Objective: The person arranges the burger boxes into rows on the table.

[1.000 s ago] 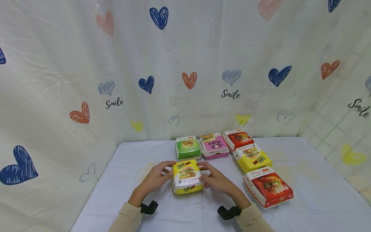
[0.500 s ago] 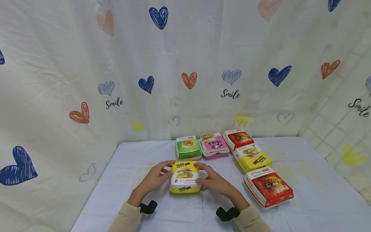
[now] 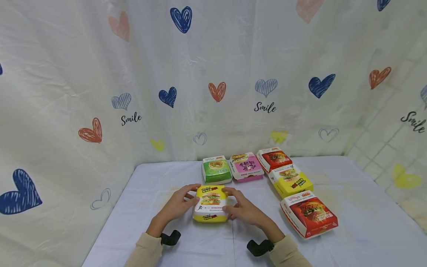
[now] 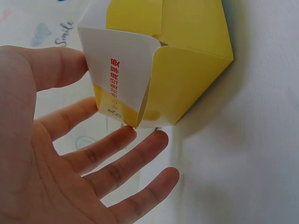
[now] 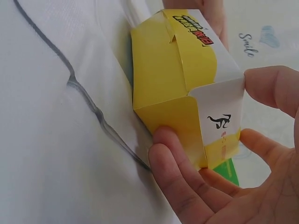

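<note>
Fingers of both hands close on a yellow burger box (image 3: 210, 203) at the near middle of the table — the left hand (image 3: 176, 205) cups its left side with thumb over the far top edge, and the right hand (image 3: 242, 208) curls round its right side, fingertips (image 5: 164, 154) tucked under the lower corner. The left wrist view shows that hand fairly spread, its fingers (image 4: 122, 156) meeting the box only at the bottom corner, so its hold looks light; the right hand's is the firmer of the two. The box's underside is turned outward in both wrist views, so it seems to be tipped or held just off the cloth, though I cannot tell whether it rests on it.

Over the last second the box has shifted a little leftward and towards the person, and its printed lid has squared up to face them; both hands have travelled with it. That reads as a box being straightened and positioned rather than opened — its lid is shut.

Beyond it, on the white tablecloth (image 3: 360, 222), a green box (image 3: 216, 169) and a pink box (image 3: 246, 166) stand in a row at the back, with a small red box (image 3: 274, 159), a second yellow box (image 3: 290, 180) and a large red box (image 3: 309, 213) running down the right side. A curtain (image 3: 100, 74) printed with hearts hangs behind.
</note>
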`<action>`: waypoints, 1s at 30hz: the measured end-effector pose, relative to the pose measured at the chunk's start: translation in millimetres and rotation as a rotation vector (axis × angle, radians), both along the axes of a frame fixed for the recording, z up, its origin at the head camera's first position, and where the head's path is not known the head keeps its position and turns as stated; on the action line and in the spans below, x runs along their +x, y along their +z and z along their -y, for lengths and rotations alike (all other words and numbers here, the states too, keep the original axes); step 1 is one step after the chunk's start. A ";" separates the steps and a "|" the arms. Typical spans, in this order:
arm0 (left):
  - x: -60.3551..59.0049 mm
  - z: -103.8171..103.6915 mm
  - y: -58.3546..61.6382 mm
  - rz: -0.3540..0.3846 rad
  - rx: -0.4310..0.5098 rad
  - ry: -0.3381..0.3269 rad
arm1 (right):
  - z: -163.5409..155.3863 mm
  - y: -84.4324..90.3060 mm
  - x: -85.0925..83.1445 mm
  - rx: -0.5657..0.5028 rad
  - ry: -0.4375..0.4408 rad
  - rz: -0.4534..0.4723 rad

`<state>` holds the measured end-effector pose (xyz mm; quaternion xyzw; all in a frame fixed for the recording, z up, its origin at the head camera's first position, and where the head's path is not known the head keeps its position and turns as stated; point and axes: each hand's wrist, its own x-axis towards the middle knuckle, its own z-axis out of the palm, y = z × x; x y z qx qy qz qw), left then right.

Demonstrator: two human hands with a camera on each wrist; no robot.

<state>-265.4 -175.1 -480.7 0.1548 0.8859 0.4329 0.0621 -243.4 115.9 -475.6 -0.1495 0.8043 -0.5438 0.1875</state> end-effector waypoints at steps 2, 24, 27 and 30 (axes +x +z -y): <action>0.1 0.4 -0.2 0.004 0.001 0.004 | 1.4 -0.5 0.7 0.008 -0.006 -0.003; -0.4 2.9 9.3 -0.082 -0.003 0.073 | 2.9 19.1 -7.0 0.089 -0.217 -0.165; -8.6 2.6 16.4 -0.116 -0.014 0.089 | 1.9 24.2 -16.3 0.112 -0.302 -0.242; -19.0 4.7 25.6 -0.129 -0.034 0.115 | 3.8 32.3 -25.9 0.122 -0.334 -0.298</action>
